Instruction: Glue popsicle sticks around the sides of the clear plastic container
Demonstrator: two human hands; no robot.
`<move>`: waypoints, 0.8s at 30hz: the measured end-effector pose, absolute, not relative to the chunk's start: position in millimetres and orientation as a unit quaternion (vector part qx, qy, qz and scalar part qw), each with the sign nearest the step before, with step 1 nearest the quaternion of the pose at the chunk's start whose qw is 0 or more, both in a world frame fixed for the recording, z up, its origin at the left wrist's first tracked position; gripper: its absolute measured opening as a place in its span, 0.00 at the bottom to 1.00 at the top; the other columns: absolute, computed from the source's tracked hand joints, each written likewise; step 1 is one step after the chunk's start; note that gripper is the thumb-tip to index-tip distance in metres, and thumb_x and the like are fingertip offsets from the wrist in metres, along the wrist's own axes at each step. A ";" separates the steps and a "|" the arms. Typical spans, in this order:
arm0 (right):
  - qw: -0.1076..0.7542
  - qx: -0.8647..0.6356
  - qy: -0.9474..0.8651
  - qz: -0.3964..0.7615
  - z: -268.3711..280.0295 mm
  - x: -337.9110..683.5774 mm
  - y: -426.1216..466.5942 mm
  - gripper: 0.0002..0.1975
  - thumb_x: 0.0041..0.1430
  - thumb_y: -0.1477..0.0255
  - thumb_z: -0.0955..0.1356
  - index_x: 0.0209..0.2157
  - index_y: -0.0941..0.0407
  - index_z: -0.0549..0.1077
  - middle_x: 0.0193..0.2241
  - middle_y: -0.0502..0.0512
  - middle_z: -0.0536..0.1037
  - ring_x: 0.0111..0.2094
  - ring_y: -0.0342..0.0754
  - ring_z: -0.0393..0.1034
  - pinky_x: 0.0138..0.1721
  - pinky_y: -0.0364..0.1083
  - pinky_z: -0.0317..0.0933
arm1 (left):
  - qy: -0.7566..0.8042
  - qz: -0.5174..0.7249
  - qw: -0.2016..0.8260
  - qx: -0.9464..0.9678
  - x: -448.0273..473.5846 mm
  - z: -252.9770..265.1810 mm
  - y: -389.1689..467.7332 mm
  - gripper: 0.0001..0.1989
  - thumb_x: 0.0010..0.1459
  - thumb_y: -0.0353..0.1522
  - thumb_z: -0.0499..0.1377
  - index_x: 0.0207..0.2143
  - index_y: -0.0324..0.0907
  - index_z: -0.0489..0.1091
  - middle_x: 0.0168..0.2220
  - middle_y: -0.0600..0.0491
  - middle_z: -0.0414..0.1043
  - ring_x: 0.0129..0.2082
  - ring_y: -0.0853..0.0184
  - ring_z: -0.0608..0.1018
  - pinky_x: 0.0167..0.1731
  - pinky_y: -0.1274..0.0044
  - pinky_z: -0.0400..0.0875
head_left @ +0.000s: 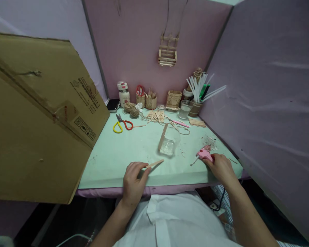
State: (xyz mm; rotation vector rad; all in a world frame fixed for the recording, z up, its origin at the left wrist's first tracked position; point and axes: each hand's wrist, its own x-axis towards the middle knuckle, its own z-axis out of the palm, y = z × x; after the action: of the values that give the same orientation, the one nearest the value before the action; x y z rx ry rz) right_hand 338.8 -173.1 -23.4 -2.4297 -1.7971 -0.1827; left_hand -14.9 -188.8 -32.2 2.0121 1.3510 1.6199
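My left hand (134, 179) pinches one end of a wooden craft stick (156, 163) between thumb and fingers, just above the table's front part. At the right, my right hand (220, 167) is closed around a pink glue gun (205, 154), whose nozzle side points left over the tabletop. Between the hands, a little farther back, stands a clear plastic container (168, 146) with a wooden stick (163, 137) upright against its left side. Small scraps (209, 141) lie behind the glue gun.
A large cardboard panel (43, 120) blocks the left side. Scissors (122, 124), twine (131, 109), loose craft sticks (156, 116), a pink pen-like tool (180, 123) and a cup of glue sticks (196, 108) sit farther back. A small wooden rack (168, 56) hangs on the back wall.
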 end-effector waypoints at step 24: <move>0.340 -0.612 -0.500 0.509 26.4 233.5 -239.2 0.32 0.56 0.43 0.65 0.45 0.54 0.80 0.45 0.62 0.81 0.50 0.59 0.72 0.54 0.56 0.63 | 0.455 0.534 0.071 0.709 -16.3 -35.6 -190.9 0.02 0.60 0.30 0.62 0.36 0.44 0.75 0.32 0.53 0.71 0.37 0.66 0.71 0.39 0.73 0.68</move>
State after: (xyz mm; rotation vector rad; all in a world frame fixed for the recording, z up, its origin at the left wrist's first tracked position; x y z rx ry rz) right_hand 233.5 -239.2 26.4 -1.5938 -1.3012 1.3246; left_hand -16.3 -190.9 -35.6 2.1317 1.3681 1.6054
